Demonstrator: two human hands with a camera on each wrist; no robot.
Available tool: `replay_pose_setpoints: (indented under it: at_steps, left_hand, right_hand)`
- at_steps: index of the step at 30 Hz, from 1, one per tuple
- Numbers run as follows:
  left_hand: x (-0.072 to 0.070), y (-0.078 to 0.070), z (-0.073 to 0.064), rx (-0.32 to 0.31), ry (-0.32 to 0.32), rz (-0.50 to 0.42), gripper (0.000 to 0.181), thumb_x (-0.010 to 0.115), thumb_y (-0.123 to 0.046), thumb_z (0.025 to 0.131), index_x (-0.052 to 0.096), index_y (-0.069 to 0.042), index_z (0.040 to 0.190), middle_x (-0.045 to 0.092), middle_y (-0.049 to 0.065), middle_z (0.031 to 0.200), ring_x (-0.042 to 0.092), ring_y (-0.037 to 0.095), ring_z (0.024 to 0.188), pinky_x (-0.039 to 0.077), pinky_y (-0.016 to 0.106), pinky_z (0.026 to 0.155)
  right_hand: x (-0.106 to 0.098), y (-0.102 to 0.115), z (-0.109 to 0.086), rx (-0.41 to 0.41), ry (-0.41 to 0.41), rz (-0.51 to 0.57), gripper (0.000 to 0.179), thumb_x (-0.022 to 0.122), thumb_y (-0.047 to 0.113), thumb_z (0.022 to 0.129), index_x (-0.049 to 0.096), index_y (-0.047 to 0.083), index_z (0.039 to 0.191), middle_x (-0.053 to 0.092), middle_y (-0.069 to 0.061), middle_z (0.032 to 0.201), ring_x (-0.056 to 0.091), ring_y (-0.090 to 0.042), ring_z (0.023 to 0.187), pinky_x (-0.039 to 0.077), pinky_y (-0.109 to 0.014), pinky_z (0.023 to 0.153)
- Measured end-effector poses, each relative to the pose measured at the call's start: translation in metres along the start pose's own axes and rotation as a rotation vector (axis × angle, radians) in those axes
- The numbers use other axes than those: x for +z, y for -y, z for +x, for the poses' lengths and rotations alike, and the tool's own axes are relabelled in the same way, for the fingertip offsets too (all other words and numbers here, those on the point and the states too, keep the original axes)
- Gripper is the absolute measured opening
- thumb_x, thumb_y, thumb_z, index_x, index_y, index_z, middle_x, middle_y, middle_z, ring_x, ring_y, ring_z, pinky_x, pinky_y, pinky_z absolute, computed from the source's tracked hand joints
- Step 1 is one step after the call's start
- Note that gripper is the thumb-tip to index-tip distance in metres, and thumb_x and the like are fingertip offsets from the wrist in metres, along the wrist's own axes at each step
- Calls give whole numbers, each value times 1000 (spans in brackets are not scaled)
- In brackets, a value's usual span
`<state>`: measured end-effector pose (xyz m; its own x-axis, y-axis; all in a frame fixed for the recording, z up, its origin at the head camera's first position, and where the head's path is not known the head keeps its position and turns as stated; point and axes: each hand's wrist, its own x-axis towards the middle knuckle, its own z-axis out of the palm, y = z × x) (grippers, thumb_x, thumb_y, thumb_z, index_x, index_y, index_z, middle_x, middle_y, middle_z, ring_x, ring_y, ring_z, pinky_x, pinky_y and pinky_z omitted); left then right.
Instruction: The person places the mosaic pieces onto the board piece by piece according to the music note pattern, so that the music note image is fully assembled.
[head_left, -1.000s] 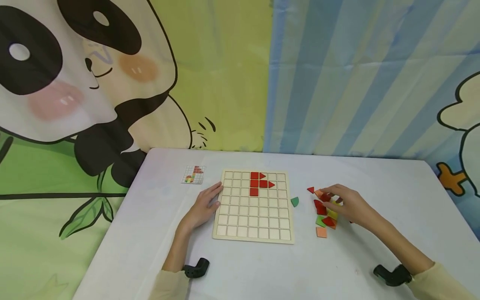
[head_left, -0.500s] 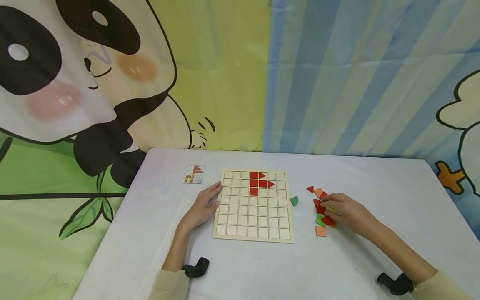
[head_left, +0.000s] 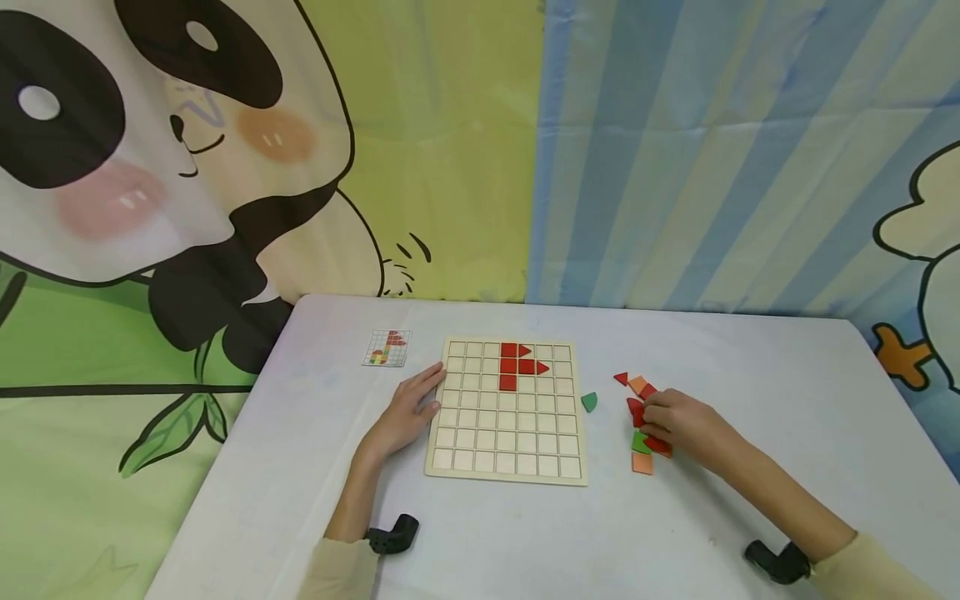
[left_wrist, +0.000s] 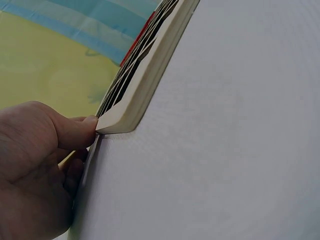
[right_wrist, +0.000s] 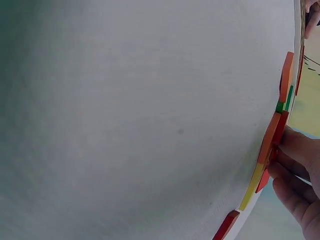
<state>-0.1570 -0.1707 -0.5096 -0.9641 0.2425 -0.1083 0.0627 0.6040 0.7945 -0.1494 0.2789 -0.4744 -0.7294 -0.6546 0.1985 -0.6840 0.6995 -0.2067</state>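
A pale wooden grid board (head_left: pixel 467 429) lies on the table, with several red squares and triangles (head_left: pixel 507 367) set into its upper middle. My left hand (head_left: pixel 405 410) rests against the board's left edge; in the left wrist view the thumb (left_wrist: pixel 75 131) presses the rim. On the right, my right hand (head_left: pixel 686 425) is over a small pile of coloured pieces, its fingertips among them. In the right wrist view, a dark red piece (right_wrist: pixel 274 152) shows between the thumb and fingers. Orange squares (head_left: pixel 642 463), a light green piece (head_left: pixel 640 442) and other red pieces (head_left: pixel 634 408) lie around the fingers.
A small printed pattern card (head_left: pixel 387 348) lies beyond the left hand. A dark green quarter-round piece (head_left: pixel 589 402) sits just right of the board, and a red triangle (head_left: pixel 621 378) lies at the pile's far end. A printed curtain (head_left: pixel 720 167) hangs behind the table.
My right hand has moved toward the near part of the pile and its fingers have drawn together; the yellow piece there is now hidden in the head view. The left hand has stayed put.
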Motion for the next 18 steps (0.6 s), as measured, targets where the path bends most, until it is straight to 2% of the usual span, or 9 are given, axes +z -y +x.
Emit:
replay_pose_setpoints:
  at_steps: [5,10,12,14,18]
  left_hand:
    - [-2,0,0,-7,10,6,56,53,-4,104,39,-4,158,28,10,171,18,39,158,20,63,125]
    - [-5,1,-1,0,-2,13,55,53,-4,104,40,-3,158,28,11,171,19,40,157,21,64,125]
    - [-5,2,-2,4,-6,1,55,53,-3,103,41,-2,157,29,11,171,19,40,157,21,64,125]
    - [-4,1,-2,11,-7,-12,55,53,-3,103,41,-2,157,29,12,170,20,40,157,20,64,125]
    - [0,1,-1,22,-11,-23,55,54,-2,103,42,-2,156,30,12,170,20,40,157,21,65,124]
  right_hand:
    - [2,-2,4,-21,-34,-52,23,93,11,72,75,15,84,72,1,89,65,-18,82,61,-28,68]
    - [8,5,21,6,-106,113,26,91,5,74,78,9,96,73,0,91,64,-16,77,60,-28,66]
    - [11,14,33,-17,-116,193,25,88,1,76,77,7,99,72,-1,93,64,-15,76,58,-26,64]
    - [15,24,47,-51,-87,233,23,84,0,80,76,6,101,71,-2,96,64,-14,79,58,-24,66]
    - [25,44,76,-136,-31,234,19,80,3,86,75,4,105,72,-4,101,66,-15,85,59,-23,71]
